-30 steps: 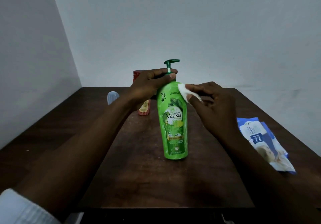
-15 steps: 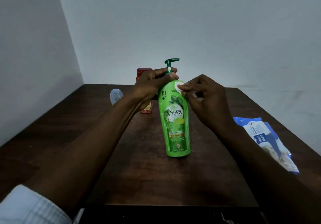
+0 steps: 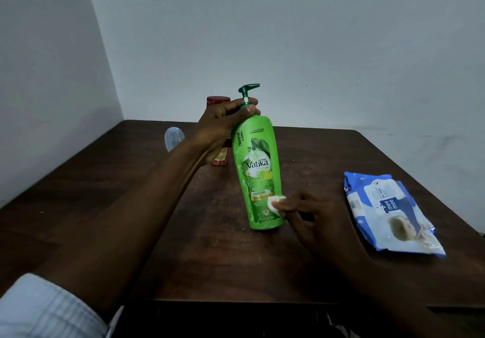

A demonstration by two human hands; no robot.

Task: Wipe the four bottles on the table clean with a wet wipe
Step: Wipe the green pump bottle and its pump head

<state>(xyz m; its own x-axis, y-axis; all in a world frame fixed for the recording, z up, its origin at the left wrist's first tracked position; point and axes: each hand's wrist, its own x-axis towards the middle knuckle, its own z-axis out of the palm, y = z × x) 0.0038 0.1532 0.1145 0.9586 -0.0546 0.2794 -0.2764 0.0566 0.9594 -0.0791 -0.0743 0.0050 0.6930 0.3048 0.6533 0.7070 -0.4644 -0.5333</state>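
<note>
A tall green pump bottle (image 3: 258, 169) stands slightly tilted on the middle of the dark wooden table (image 3: 210, 259). My left hand (image 3: 223, 125) grips its neck just under the pump. My right hand (image 3: 312, 219) presses a small white wet wipe (image 3: 274, 202) against the lower right side of the bottle, near its base. Behind my left hand stands a red bottle (image 3: 219, 154), mostly hidden. A small clear bottle (image 3: 173, 138) sits further left, partly covered by my forearm.
A blue and white pack of wet wipes (image 3: 388, 209) lies flat near the table's right edge. White walls meet in a corner behind the table. The table's front edge runs just below my arms.
My right hand has slid the wipe down the bottle from its shoulder to near its base. My left hand keeps its hold on the neck.
</note>
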